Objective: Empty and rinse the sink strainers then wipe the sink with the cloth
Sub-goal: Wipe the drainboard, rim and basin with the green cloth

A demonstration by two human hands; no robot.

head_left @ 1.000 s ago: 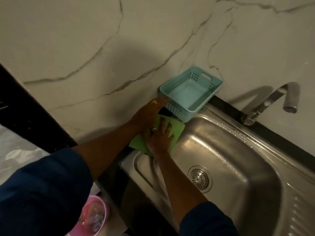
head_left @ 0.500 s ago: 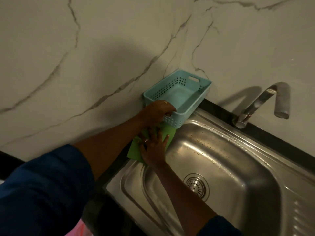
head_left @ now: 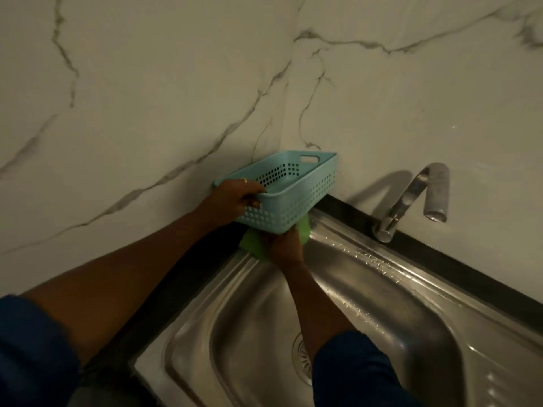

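Left hand [head_left: 235, 198] gripping blue basket [head_left: 293, 201], right hand [head_left: 283, 245] pressing green cloth [head_left: 252, 245]

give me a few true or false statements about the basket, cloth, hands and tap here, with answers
1. The left hand grips the blue basket by its rim. True.
2. The basket is full of dishes. False: no dishes show in it.
3. The right hand presses the green cloth at the corner of the sink. True.
4. Water is running from the tap. False: no stream shows.
5. The cloth is red. False: it is green.
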